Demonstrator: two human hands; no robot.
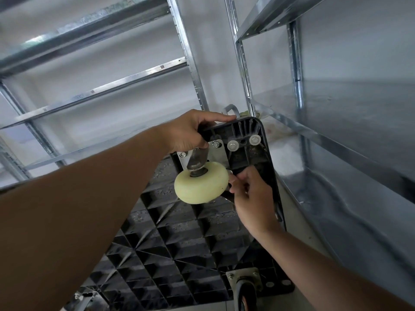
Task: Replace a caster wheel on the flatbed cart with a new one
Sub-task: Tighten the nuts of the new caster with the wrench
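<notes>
Gripping the cart (247, 133) edge, the left hand (188, 133) is closed; right hand (251, 194) fingers pinch beside the cream wheel (201, 184).

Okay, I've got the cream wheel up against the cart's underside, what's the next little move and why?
Probably keep the left hand steadying the caster and cart while the right hand's fingers turn the fastener behind the wheel. Two nuts already show on the mounting plate; that corner is hidden.

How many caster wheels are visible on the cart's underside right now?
2. A cream wheel sits near the cart's far end, between the left hand and right hand. A dark wheel is at the bottom edge, partly cut off. Others may be out of frame.
</notes>
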